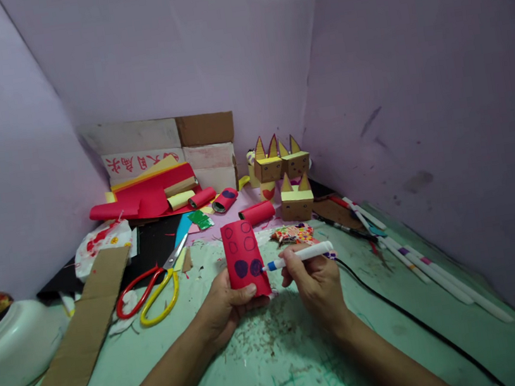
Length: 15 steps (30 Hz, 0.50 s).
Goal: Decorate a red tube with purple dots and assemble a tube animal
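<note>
Left hand (229, 302) gripped circle-marked red tube (241, 253), long axis near upright, top leaning slightly left; right hand (316, 282) grasped white marker (314, 250), nearly level, pointing left.

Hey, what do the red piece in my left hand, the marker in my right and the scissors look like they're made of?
Red piece: probably paper or thin card, as it looks matte and gently curved.
Marker: likely plastic, being white and smooth.
Scissors: the grey, faintly shiny blades suggest metal; the smooth, evenly coloured handles may be plastic or plastic-coated.
</note>
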{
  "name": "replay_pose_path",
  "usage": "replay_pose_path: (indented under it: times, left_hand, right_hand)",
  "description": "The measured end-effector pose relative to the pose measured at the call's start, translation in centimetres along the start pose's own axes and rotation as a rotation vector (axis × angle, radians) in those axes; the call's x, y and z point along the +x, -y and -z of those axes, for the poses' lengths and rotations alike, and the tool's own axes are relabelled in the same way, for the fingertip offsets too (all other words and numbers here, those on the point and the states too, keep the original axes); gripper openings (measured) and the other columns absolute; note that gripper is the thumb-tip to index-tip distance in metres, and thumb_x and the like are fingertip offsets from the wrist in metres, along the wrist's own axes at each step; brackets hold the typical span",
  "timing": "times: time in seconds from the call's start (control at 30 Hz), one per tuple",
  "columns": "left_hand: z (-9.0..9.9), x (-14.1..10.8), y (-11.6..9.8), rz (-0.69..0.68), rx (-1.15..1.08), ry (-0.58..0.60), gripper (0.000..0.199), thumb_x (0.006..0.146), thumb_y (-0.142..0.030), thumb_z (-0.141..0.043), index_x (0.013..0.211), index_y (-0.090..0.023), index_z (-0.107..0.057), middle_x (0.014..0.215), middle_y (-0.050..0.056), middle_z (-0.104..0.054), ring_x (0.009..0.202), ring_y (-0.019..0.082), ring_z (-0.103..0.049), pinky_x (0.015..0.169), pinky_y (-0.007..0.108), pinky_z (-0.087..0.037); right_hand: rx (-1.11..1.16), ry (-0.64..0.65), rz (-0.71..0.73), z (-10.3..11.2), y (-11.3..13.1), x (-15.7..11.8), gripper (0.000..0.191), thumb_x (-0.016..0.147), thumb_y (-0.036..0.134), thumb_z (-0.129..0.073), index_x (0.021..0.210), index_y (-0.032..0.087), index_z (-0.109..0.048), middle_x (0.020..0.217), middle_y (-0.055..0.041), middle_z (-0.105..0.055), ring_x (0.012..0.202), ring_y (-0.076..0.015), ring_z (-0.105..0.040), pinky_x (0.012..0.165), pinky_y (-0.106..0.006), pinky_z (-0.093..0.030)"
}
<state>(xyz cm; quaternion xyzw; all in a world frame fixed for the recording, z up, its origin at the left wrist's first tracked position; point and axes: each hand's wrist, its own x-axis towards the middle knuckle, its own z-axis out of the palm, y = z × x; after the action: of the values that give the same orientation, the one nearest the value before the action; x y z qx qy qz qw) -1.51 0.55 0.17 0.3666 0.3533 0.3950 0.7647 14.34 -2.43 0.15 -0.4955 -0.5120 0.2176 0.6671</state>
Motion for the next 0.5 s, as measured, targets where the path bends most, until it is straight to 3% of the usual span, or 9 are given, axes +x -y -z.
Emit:
replay_pose_path:
  times: [0.5]
  left_hand:
    - [-0.14,-0.17,-0.10,0.001,0.010,-0.024,0.066,0.042,-0.024,-0.094,0.100,-0.013,-0.064,0.088,0.008,-0.072,0.075,0.020,-0.066,0.066,0.034,-0.058]
  right_hand:
    - [0.045,-0.023,0.018,-0.07,0.23,0.10,0.026,0.087,0.040,-0.060,0.077,0.017,-0.065,0.051,0.0014,-0.061,0.043,-0.0142,-0.061,0.042,-0.024,-0.050]
